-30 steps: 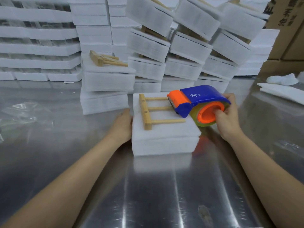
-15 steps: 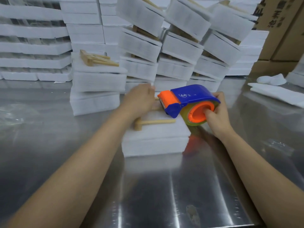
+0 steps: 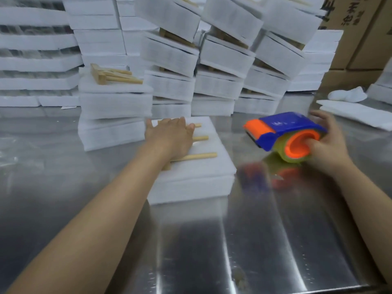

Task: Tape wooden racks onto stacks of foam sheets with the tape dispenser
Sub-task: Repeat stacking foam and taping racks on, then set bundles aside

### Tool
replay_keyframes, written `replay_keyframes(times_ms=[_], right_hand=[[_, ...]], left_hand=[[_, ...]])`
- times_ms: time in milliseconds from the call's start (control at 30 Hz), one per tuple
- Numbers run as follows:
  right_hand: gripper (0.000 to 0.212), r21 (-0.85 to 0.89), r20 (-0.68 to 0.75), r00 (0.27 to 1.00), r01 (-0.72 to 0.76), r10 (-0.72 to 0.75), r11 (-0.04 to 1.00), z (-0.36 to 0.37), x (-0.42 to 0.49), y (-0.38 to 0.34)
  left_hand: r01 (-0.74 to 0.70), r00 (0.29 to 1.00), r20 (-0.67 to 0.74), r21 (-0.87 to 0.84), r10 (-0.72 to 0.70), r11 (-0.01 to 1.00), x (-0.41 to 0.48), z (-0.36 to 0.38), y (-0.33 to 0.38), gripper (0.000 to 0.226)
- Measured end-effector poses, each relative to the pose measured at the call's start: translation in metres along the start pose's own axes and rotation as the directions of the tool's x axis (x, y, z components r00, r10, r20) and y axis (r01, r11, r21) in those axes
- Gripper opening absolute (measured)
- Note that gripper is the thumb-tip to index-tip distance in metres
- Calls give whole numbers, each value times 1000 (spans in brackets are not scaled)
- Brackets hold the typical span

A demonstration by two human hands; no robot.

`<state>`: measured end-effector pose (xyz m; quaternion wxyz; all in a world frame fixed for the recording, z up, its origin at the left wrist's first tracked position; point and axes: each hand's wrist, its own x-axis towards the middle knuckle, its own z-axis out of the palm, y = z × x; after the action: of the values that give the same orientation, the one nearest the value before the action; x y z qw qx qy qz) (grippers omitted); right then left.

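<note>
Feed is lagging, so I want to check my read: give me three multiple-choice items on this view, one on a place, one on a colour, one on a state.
1. Where is the tape dispenser? A. right of the near foam stack, over the table B. in a drawer C. on the floor
2. What colours is it? A. green and black B. blue and orange C. all white
3. What is the left hand doing? A. gripping the dispenser B. hanging idle C. lying flat on the wooden rack
Key: 1 A, the right hand holds it there; 2 B, blue shell, orange nose and hub; 3 C, straight fingers cover the rack's crossbar.
</note>
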<state>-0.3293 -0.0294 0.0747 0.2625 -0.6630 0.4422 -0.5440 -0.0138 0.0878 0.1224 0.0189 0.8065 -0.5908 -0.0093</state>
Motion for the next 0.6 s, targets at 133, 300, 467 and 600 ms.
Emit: replay_keyframes(times_ms=[133,300,467,600], right_hand=[[73,-62,-66,997,25,-29,998,-24,2,7],[74,-57,-38,996,73,-75,996,-18,1,1],[72,-33,-55,991,120,-122,992,-20,0,-5],[82,-100,-31,993,107,-110,989,-21,0,-2]], left_hand=[[-25,1000,9,11,25,1000,-8,-7,3,55],[25,988,142,277,-66,960,4,-33,27,51],[-267,962,-72,-63,262,962,11,-16,107,34],[-182,983,-7,-130,183,975,18,9,118,29]])
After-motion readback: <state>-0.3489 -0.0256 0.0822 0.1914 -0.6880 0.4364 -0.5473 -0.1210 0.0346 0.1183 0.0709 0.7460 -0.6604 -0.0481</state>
